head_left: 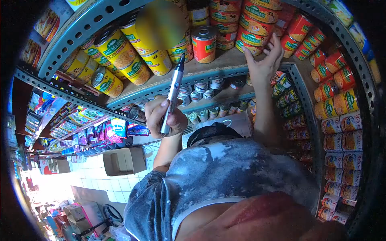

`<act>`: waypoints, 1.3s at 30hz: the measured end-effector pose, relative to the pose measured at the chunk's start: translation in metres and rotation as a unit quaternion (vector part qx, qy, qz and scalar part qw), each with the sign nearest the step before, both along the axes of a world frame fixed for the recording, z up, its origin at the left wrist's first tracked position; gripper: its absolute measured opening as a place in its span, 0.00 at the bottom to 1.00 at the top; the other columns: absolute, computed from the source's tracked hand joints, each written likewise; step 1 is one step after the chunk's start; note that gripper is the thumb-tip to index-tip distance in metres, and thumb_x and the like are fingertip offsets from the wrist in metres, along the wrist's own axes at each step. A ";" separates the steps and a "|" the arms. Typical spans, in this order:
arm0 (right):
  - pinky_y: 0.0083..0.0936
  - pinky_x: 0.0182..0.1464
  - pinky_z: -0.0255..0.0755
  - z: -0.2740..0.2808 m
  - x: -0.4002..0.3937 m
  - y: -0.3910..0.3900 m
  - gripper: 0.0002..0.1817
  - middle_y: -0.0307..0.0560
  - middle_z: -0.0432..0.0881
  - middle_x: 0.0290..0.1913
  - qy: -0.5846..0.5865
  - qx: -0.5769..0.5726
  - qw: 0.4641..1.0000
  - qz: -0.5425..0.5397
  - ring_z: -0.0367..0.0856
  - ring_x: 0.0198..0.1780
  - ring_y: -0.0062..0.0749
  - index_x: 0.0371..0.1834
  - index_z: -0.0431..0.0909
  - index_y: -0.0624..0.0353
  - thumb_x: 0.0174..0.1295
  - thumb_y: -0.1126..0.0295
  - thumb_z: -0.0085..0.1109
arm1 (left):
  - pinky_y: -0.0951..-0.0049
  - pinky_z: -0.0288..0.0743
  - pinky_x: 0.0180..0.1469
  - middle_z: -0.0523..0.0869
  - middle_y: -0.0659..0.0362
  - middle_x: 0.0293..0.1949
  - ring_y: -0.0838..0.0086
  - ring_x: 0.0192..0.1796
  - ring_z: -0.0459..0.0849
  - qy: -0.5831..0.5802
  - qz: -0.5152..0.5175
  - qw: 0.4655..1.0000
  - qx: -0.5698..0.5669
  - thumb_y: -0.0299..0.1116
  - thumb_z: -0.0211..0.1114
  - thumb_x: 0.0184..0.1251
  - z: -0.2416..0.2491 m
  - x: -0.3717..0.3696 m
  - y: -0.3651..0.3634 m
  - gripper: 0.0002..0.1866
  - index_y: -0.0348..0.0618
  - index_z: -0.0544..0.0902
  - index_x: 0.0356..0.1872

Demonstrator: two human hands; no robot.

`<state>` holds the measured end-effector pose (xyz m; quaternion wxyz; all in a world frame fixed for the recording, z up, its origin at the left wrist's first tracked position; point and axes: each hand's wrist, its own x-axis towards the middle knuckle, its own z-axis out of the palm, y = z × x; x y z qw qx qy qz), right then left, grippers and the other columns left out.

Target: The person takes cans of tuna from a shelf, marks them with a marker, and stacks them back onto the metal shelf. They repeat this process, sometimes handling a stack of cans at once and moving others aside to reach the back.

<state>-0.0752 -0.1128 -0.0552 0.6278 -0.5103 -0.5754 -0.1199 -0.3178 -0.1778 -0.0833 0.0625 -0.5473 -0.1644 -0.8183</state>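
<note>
Strong fisheye distortion bends the shelf rails [225, 72] into curves and leaves black vignette corners all round. The tiled floor [96, 176] at lower left is washed out by bright light from that side, while the right-hand cans [341, 132] sit dimmer. A blurred patch covers the stacked yellow cans [161, 24] at top centre. The near shirt [225, 172] looks soft.

The left hand [165, 116] is raised with fingers closed in a grip. The right hand [263, 60] reaches farther up, fingers spread open.

Left hand [163, 116] grips a marker [172, 95]; right hand [263, 60] touches stacked cans [251, 40].
</note>
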 end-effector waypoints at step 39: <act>0.48 0.56 0.71 0.008 0.152 -0.011 0.51 0.70 0.73 0.55 0.059 -0.124 0.966 -0.218 0.75 0.55 0.62 0.75 0.43 0.61 0.51 0.75 0.68 | 0.72 0.74 0.23 0.75 0.50 0.29 0.70 0.18 0.78 0.078 -0.071 0.994 0.022 0.47 0.57 0.73 0.012 0.081 -0.010 0.21 0.35 0.69 0.46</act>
